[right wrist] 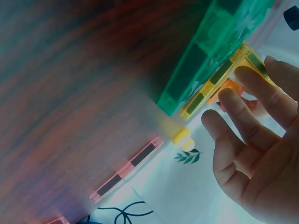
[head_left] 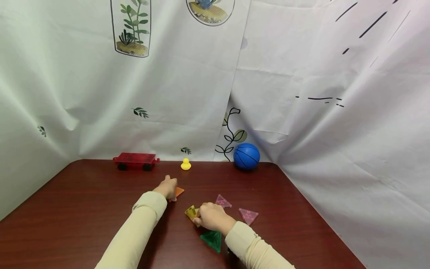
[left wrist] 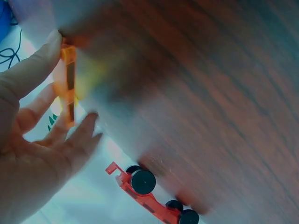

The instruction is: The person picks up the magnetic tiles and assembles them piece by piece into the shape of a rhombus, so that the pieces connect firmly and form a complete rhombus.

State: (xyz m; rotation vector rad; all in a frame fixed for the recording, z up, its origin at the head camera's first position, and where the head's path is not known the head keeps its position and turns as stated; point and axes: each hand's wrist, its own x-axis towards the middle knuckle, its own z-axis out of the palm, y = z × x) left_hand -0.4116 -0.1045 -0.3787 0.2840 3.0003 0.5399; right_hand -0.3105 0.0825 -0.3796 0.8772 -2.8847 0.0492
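My left hand (head_left: 167,187) pinches an orange magnetic tile (head_left: 179,191) low over the table; in the left wrist view the tile (left wrist: 69,86) stands edge-on between thumb and fingers. Right of it, my right hand (head_left: 212,216) holds a yellow triangular magnetic tile (head_left: 192,212), partly covered by the fingers. The right wrist view shows thumb and forefinger at the upper end of the yellow piece (right wrist: 212,84). A green triangular piece (head_left: 213,240) is on the table just below the right hand. Two pink triangular tiles (head_left: 223,201) (head_left: 248,215) lie flat beyond and to the right.
Along the back edge of the brown table (head_left: 84,209) stand a red wheeled wagon (head_left: 136,160), a yellow rubber duck (head_left: 186,164) and a blue ball (head_left: 246,156). A white printed curtain (head_left: 188,89) hangs behind. Something dark shows beneath the right sleeve.
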